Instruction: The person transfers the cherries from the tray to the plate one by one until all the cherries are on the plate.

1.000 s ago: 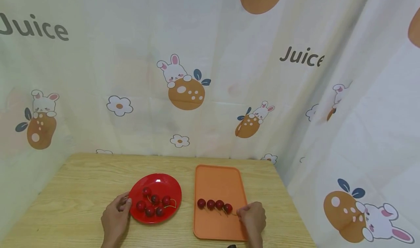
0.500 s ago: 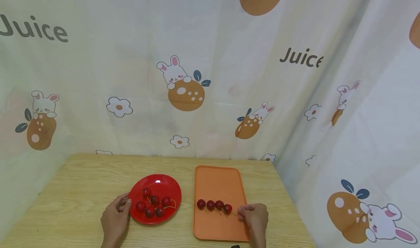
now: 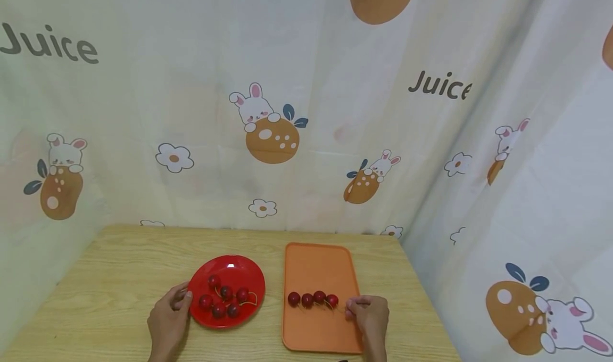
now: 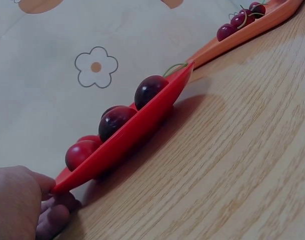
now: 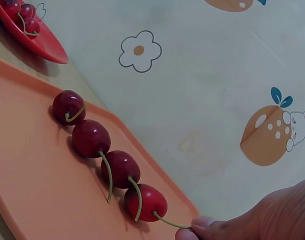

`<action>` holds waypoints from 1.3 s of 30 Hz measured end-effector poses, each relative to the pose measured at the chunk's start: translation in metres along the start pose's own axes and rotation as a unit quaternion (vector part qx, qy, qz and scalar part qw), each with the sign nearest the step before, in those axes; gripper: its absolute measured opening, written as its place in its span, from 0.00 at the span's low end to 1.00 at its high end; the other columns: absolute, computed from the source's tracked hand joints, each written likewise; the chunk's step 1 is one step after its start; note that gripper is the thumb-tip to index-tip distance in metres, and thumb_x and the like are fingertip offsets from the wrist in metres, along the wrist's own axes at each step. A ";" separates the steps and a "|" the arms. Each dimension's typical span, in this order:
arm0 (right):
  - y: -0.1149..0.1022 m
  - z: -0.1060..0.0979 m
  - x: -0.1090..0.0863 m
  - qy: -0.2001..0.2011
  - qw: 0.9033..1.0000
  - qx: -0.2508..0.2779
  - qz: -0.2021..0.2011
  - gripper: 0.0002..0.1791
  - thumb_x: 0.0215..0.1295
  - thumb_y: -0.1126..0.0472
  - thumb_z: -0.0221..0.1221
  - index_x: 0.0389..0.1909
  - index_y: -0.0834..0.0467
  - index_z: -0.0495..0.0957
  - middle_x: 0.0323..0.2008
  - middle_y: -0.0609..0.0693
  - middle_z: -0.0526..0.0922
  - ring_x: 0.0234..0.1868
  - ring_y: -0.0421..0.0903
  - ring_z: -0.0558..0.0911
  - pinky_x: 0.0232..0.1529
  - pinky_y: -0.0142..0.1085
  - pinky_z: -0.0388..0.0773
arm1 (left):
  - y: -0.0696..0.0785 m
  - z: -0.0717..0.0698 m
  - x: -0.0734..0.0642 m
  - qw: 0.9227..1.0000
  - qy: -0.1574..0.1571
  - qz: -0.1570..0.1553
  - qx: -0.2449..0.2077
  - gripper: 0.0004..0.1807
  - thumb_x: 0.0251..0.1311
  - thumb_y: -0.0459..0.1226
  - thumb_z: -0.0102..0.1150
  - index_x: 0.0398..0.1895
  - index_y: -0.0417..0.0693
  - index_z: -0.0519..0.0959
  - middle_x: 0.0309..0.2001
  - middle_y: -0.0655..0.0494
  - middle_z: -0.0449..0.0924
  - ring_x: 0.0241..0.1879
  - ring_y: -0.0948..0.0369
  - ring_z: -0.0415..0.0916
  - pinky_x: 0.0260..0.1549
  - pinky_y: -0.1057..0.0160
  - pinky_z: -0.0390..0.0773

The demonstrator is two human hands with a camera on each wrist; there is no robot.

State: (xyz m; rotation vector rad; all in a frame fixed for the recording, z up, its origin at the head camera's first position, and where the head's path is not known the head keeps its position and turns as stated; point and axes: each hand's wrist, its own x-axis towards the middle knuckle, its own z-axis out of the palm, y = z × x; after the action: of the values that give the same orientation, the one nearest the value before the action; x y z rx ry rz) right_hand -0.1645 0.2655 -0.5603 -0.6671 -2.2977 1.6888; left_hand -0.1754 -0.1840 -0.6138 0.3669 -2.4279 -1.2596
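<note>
My left hand (image 3: 167,319) grips the near-left rim of a red plate (image 3: 249,269), thumb on top and fingers beneath. Several dark red cherries (image 4: 117,122) with green stems lie on that plate. To its right is an orange tray (image 3: 318,266), where several more cherries (image 5: 91,138) form a row across the middle. Over the tray's right edge, my right hand (image 3: 371,317) pinches the stem of the rightmost cherry (image 5: 146,202) between thumb and finger. This cherry sits right beside its neighbour, its stem stretched toward my fingertips.
Both the plate and the tray rest on a light wooden table (image 3: 143,255). A printed curtain (image 3: 201,85) hangs behind the table and along its sides. A strip of bare wood separates plate from tray.
The rightmost cherry has shifted slightly toward the back, more into line with the row. My right hand has moved a little with its stem. The left hand and plate have stayed put.
</note>
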 end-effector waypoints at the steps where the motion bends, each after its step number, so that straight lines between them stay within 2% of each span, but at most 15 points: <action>1: 0.000 0.000 0.000 -0.003 1.000 0.010 -0.003 0.03 0.64 0.77 0.71 0.36 0.76 0.88 0.24 0.58 0.91 0.22 0.46 0.90 0.25 0.32 0.83 | 0.000 0.000 0.000 1.000 0.000 0.000 0.000 0.18 0.75 0.36 0.65 0.64 0.42 0.85 0.51 0.39 0.92 0.37 0.57 0.90 0.42 0.59 0.74; 5: 0.001 0.000 0.000 -0.011 0.999 0.044 -0.008 0.05 0.63 0.79 0.70 0.37 0.78 0.86 0.25 0.60 0.91 0.23 0.47 0.91 0.26 0.33 0.85 | 0.000 0.000 0.000 1.000 0.002 0.000 0.000 0.18 0.75 0.37 0.65 0.64 0.43 0.85 0.51 0.40 0.93 0.37 0.57 0.90 0.42 0.60 0.74; 13: 0.000 0.002 0.000 -0.007 0.997 0.074 0.006 0.05 0.66 0.79 0.68 0.40 0.79 0.85 0.28 0.61 0.92 0.25 0.46 0.91 0.29 0.33 0.87 | 0.000 0.002 0.001 1.000 0.002 -0.006 0.003 0.18 0.76 0.37 0.64 0.64 0.43 0.85 0.51 0.40 0.93 0.36 0.59 0.90 0.42 0.62 0.74; 19: 0.000 0.003 0.000 -0.003 0.994 0.109 0.010 0.05 0.66 0.80 0.67 0.40 0.80 0.85 0.29 0.62 0.92 0.25 0.44 0.90 0.30 0.34 0.87 | 0.001 0.001 0.000 1.000 0.002 -0.003 0.001 0.18 0.76 0.36 0.65 0.65 0.42 0.85 0.52 0.38 0.92 0.37 0.55 0.91 0.42 0.60 0.74; 23: 0.000 0.003 0.000 0.002 0.995 0.104 0.012 0.07 0.66 0.79 0.68 0.42 0.80 0.84 0.28 0.60 0.93 0.25 0.44 0.90 0.30 0.33 0.87 | 0.002 0.001 0.000 1.000 0.007 0.004 0.002 0.18 0.75 0.36 0.65 0.64 0.42 0.85 0.52 0.38 0.92 0.37 0.54 0.91 0.41 0.60 0.74; 29: 0.000 0.002 0.000 0.006 0.995 0.096 0.009 0.07 0.67 0.78 0.68 0.43 0.78 0.85 0.28 0.58 0.93 0.25 0.43 0.90 0.31 0.31 0.85 | 0.000 0.001 -0.001 1.000 0.015 0.022 0.000 0.17 0.74 0.35 0.66 0.62 0.40 0.86 0.50 0.39 0.93 0.33 0.61 0.88 0.35 0.66 0.75; 33: 0.000 0.002 0.000 0.001 0.994 0.106 0.008 0.07 0.67 0.77 0.68 0.44 0.78 0.86 0.28 0.57 0.93 0.25 0.42 0.90 0.32 0.30 0.85 | 0.002 0.000 -0.001 1.000 0.014 0.024 -0.002 0.17 0.74 0.35 0.66 0.62 0.40 0.86 0.50 0.38 0.93 0.32 0.63 0.87 0.34 0.67 0.74; 39: 0.001 0.005 0.000 0.010 0.992 0.129 0.006 0.07 0.68 0.78 0.67 0.44 0.79 0.85 0.26 0.56 0.93 0.24 0.41 0.90 0.31 0.30 0.86 | 0.002 0.000 -0.001 1.000 0.010 0.017 -0.001 0.17 0.74 0.35 0.66 0.63 0.40 0.86 0.50 0.39 0.93 0.34 0.61 0.88 0.36 0.66 0.74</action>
State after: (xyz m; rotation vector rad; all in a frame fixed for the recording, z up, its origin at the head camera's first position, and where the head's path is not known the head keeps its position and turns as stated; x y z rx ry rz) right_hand -0.1664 0.2619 -0.5629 -0.6400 -2.0137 1.9298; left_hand -0.1744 -0.1822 -0.6122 0.3339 -2.4048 -1.2387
